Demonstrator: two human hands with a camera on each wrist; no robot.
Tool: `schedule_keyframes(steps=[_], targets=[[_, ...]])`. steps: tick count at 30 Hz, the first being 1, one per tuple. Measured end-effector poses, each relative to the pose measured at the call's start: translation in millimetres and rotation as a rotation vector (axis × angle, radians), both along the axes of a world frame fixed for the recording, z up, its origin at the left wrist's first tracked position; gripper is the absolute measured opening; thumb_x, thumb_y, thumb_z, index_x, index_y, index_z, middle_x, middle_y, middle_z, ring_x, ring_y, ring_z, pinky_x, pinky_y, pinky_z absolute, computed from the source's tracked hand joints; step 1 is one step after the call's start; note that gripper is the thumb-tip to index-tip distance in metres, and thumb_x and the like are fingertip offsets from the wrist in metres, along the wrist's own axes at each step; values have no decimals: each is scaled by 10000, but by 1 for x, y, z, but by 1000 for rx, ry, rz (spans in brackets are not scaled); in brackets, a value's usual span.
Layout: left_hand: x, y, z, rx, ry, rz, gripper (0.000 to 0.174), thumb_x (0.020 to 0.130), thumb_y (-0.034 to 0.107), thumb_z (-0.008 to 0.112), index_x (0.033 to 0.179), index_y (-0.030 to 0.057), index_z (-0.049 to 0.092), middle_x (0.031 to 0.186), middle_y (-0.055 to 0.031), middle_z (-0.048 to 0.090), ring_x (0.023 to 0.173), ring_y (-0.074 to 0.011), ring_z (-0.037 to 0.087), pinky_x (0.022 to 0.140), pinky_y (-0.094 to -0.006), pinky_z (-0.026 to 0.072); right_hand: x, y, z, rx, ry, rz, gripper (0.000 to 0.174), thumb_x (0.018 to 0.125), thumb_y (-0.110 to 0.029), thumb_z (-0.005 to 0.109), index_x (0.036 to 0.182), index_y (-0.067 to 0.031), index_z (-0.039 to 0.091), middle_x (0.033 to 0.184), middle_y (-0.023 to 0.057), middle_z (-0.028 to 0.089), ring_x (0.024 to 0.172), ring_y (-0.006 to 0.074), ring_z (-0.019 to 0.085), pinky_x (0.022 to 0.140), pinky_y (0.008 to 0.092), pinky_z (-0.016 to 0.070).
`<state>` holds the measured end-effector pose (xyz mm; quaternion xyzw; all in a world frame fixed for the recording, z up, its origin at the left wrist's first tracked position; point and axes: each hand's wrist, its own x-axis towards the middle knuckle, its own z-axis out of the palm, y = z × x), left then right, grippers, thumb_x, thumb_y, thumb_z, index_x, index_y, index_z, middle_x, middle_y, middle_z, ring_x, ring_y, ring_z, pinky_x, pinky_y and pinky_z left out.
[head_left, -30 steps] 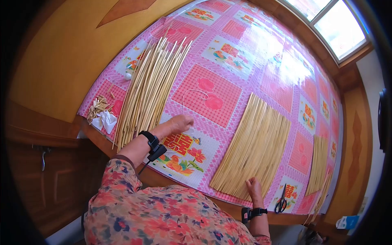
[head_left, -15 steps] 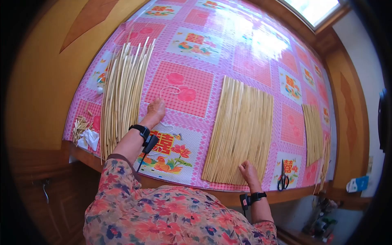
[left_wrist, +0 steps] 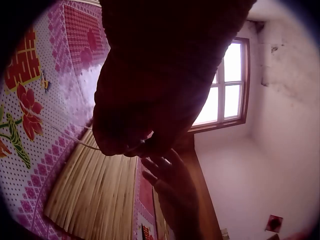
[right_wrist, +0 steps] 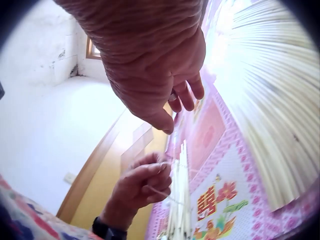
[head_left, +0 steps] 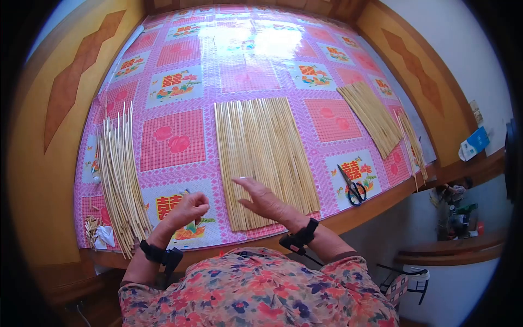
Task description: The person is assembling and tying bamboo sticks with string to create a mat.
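Observation:
In the head view my left hand (head_left: 188, 210) is raised near the front edge of the table, fingers curled. It pinches a thin white string (left_wrist: 65, 134), whose loose end trails from the fingers in both wrist views. To its right lies a flat mat of pale sticks (head_left: 267, 152) set side by side. Over the mat's near left part hovers my right hand (head_left: 267, 201), fingers spread and loosely bent, holding nothing. It wears a ring (right_wrist: 173, 96). The fingers of both hands point toward each other, with a gap between them.
Loose long sticks (head_left: 120, 180) lie at the left, near short cut pieces (head_left: 91, 226) and a crumpled white tissue (head_left: 104, 235). Black-handled scissors (head_left: 353, 185) rest right of the mat. Farther right are a smaller stick mat (head_left: 373, 117) and more sticks (head_left: 411, 141).
The head view has swung round, so the mat now sits centrally. My left hand has drawn back from the tablecloth's middle with the string. My right hand has moved leftward over the mat and spread its fingers.

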<state>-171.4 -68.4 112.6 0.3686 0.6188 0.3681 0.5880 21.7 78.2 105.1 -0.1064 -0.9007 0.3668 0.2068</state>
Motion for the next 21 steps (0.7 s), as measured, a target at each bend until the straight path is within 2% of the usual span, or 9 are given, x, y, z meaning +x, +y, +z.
schedule_keyframes(steps=[1, 3, 5, 8, 9, 12, 14, 16, 21], targets=[[15, 5, 12, 3, 15, 0, 63, 791, 85, 521, 798, 27, 497, 616, -3, 495, 482, -67, 481, 447, -213, 431, -9, -11, 10, -62, 89, 97, 602, 719, -60, 615, 1246, -63, 325, 1003, 177, 531, 877, 304, 547, 773, 377, 446], [39, 8, 28, 194, 336, -154, 85, 803, 87, 534, 820, 10, 503, 642, 15, 483, 567, -60, 466, 506, -209, 406, -9, -22, 20, -128, 189, 197, 657, 717, -63, 628, 1276, -62, 284, 1008, 179, 532, 868, 287, 555, 768, 360, 450], [48, 2, 34, 201, 330, -97, 83, 803, 80, 536, 822, 6, 503, 662, 18, 478, 604, -59, 455, 533, -207, 397, 2, -27, 25, -656, -155, 240, 597, 751, -99, 618, 1263, -51, 315, 958, 163, 563, 815, 228, 566, 732, 324, 458], [61, -8, 42, 191, 315, -11, 79, 803, 65, 547, 848, 10, 512, 721, 18, 472, 657, -52, 440, 573, -204, 381, 27, -20, 24, -752, -355, 250, 438, 787, -139, 593, 1181, -38, 432, 851, 125, 591, 739, 188, 562, 700, 309, 461], [67, -11, 51, 150, 350, -23, 97, 804, 70, 554, 874, 14, 517, 719, 18, 473, 655, -52, 442, 570, -206, 382, 35, -23, 18, -592, -126, 267, 262, 803, -177, 579, 1020, -31, 564, 755, 78, 594, 676, 154, 549, 659, 301, 459], [84, -19, 59, 153, 451, -43, 104, 792, 68, 573, 877, 15, 546, 688, 1, 495, 643, -75, 467, 565, -222, 388, 64, -12, 14, -516, -202, 249, 203, 797, -201, 590, 893, -24, 614, 725, 53, 591, 648, 127, 538, 616, 284, 449], [87, -22, 52, 420, 699, -56, 85, 763, 60, 588, 810, -2, 553, 623, -36, 512, 573, -129, 485, 528, -266, 393, 79, -4, 18, -532, -202, 208, 198, 792, -203, 597, 872, -23, 618, 707, 51, 590, 639, 122, 534, 603, 277, 444], [90, -23, 53, 406, 691, 38, 72, 751, 46, 590, 761, -14, 553, 659, -67, 534, 613, -165, 514, 556, -279, 405, 92, 6, 20, -542, -200, 171, 195, 787, -204, 604, 851, -21, 621, 689, 49, 588, 630, 117, 530, 590, 270, 438], [66, -25, 47, 320, 613, 212, 66, 788, 40, 556, 750, -14, 546, 649, -28, 507, 611, -95, 470, 558, -236, 392, 127, 48, 4, -536, -177, -2, 212, 786, -226, 604, 852, -26, 622, 662, 40, 587, 625, 102, 530, 598, 256, 442]])
